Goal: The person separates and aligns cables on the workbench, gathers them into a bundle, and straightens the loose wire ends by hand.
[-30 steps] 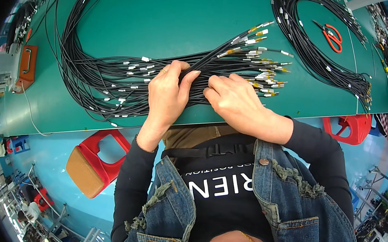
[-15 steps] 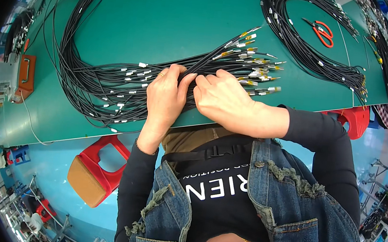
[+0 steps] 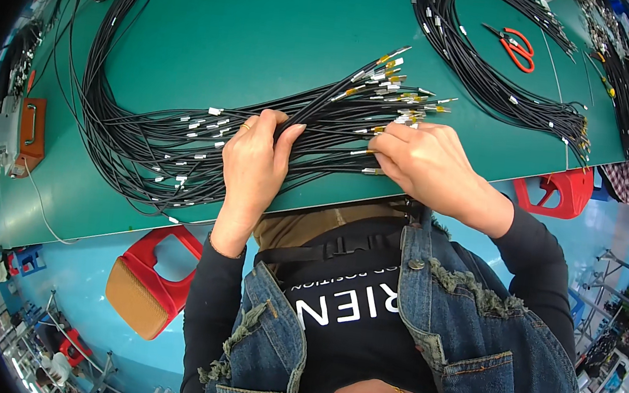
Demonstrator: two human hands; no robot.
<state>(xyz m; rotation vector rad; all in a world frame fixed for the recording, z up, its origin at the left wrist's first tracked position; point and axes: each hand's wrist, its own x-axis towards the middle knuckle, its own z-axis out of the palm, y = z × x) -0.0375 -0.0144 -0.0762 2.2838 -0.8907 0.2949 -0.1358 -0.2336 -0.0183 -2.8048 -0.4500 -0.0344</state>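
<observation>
A thick bundle of black cables (image 3: 143, 138) with white tags lies looped across the green table (image 3: 256, 27). Their gold and silver connector ends (image 3: 396, 89) fan out near the middle of the table. My left hand (image 3: 255, 160) presses down on the bundle, fingers wrapped over several cables. My right hand (image 3: 431, 163) pinches cable ends close to the near edge of the table, just below the connector fan.
A second coil of black cables (image 3: 491, 77) lies at the far right, with orange-handled pliers (image 3: 514, 47) inside it. An orange box (image 3: 30, 129) sits at the left edge. Red stools (image 3: 151, 271) (image 3: 555, 191) stand on the blue floor.
My right hand has slid to the right along the cables, away from my left hand, toward the connector ends. My left hand stays on the bundle.
</observation>
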